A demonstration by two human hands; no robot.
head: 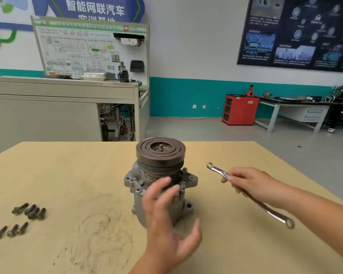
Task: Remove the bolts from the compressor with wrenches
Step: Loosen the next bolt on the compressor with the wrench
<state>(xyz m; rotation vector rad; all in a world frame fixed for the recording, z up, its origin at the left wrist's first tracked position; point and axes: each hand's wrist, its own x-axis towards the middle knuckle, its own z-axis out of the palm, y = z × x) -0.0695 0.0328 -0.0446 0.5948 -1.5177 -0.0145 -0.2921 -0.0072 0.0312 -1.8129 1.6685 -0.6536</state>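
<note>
One compressor (pixel 160 157): left hand (pixel 166 220) perhaps touching it, right hand (pixel 249 184) beside, gripping wrench (pixel 216 170).

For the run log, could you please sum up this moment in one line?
left hand open in front of compressor | right hand grips wrench, clear of compressor | loose bolts lie left on table
</note>
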